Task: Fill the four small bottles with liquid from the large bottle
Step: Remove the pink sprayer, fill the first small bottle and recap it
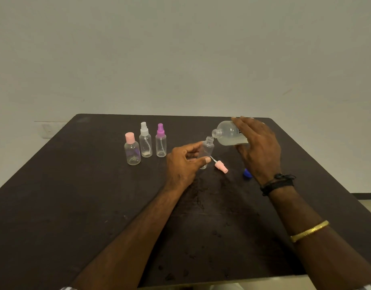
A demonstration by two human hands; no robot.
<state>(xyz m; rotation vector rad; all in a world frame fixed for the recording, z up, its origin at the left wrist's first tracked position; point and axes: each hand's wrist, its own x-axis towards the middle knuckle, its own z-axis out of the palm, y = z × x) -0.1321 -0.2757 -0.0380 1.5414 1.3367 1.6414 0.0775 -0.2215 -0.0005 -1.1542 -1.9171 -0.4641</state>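
Observation:
My right hand (257, 147) grips the large translucent bottle (227, 133), tipped on its side with its open mouth just above a small uncapped bottle (207, 148). My left hand (184, 162) pinches that small bottle, which stands upright on the dark table (76, 206). Its pink spray top (221, 166) lies on the table beside it. To the left stand three capped small bottles: one with a pink cap (132, 150), one with a white sprayer (145, 141), one with a purple sprayer (161, 142).
A blue cap (247, 173) lies on the table, partly hidden behind my right wrist. Wet drops and smears mark the tabletop in front of me. A plain wall rises behind the table's far edge.

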